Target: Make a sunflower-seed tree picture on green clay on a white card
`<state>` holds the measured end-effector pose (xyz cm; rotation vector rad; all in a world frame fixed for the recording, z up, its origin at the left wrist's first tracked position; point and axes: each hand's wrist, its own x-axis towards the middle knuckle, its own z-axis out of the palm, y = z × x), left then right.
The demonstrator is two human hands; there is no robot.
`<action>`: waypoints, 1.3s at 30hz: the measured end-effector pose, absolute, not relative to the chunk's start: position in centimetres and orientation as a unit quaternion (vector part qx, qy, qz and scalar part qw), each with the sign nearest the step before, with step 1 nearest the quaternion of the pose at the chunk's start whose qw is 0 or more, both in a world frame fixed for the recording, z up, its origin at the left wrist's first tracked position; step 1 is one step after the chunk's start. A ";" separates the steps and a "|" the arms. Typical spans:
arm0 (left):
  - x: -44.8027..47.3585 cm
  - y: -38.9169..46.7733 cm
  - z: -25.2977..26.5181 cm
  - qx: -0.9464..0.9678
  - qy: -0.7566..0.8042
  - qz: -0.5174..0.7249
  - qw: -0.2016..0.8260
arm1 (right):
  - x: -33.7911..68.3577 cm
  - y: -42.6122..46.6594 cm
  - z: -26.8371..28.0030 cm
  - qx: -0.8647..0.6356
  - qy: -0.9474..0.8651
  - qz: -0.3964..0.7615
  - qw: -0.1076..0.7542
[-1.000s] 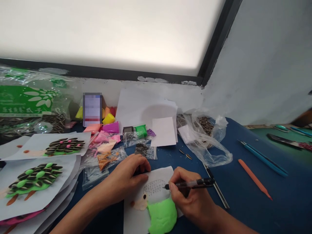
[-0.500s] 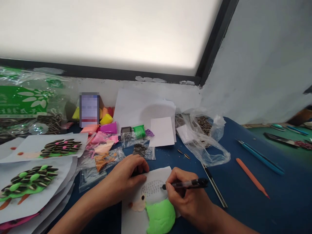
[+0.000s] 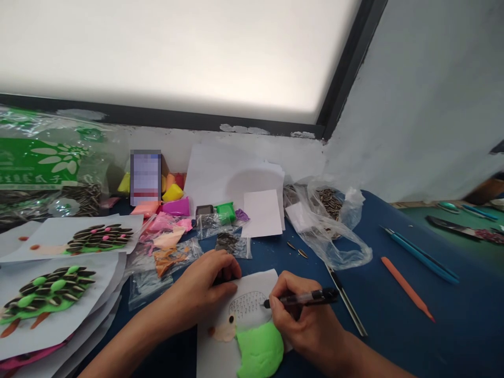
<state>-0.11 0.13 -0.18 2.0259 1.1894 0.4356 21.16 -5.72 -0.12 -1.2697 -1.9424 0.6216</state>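
Observation:
My right hand (image 3: 303, 320) is closed in a writing grip round a black pen (image 3: 311, 297). The pen's tip is at the right part of an outlined oval filled with small marks, drawn on a white sheet (image 3: 216, 362). My left hand (image 3: 214, 275) rests at the sheet's upper left edge, its thumb on the paper. Its fingers are loosely curled, with a gap between them and the thumb and nothing visible in it. Below the drawing lies a bright green clay shape (image 3: 260, 349). Beside that is a beige clay face (image 3: 224, 329) with a dark eye and a brown nose.
At left, hedgehog pictures (image 3: 55, 289) of clay and seeds lie stacked. Clay packets (image 3: 175, 206) and a phone (image 3: 145, 178) are behind. A plastic bag of seeds (image 3: 328, 207) stands beyond my right hand. A cutter (image 3: 348, 302), an orange tool (image 3: 407, 289) and blue tweezers (image 3: 419, 254) lie right.
The pen tip has shifted very slightly right on the drawing. My left hand keeps its place, and the whole view has moved a little.

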 end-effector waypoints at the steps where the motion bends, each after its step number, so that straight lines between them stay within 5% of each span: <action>1: -0.1 0.1 -0.2 0.788 0.463 0.170 0.368 | 21.2 -5.7 -0.2 -0.492 -0.755 0.243 0.360; 39: -0.1 -0.1 -0.2 0.795 0.463 0.173 0.352 | 21.5 -5.7 -0.1 -0.510 -0.740 0.256 0.357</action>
